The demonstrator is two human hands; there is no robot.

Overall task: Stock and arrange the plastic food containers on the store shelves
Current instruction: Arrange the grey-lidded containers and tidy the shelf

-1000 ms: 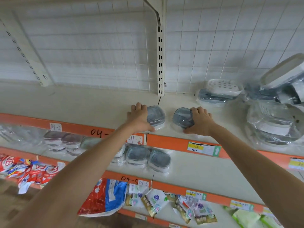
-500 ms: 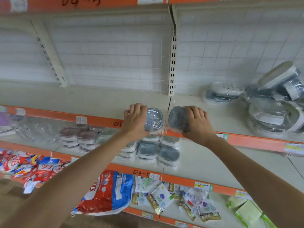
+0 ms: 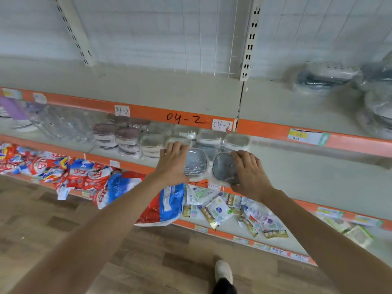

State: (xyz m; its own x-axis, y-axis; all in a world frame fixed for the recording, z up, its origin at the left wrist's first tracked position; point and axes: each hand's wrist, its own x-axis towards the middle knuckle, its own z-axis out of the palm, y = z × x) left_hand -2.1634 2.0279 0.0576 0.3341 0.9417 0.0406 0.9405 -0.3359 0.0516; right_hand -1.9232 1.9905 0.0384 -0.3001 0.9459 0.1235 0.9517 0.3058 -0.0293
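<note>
Fingers point(image 3: 176, 149) of left hand point(image 3: 172, 164), right hand point(image 3: 250, 172) spread, each apparently gripping grey container point(image 3: 195, 163).

Two hands: left hand point(image 3: 172, 161), right hand point(image 3: 250, 174). Two grey-lidded containers, one per hand: left container point(image 3: 196, 163), right container point(image 3: 224, 168). One white shoe point(image 3: 223, 270) at 6 o'clock. Three orange-edged shelves; shelved stock too blurred to count.

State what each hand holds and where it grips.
Left hand holds a wrapped grey-lidded food container by its left side, fingers over the lid. Right hand holds a matching container by its right side.
</note>
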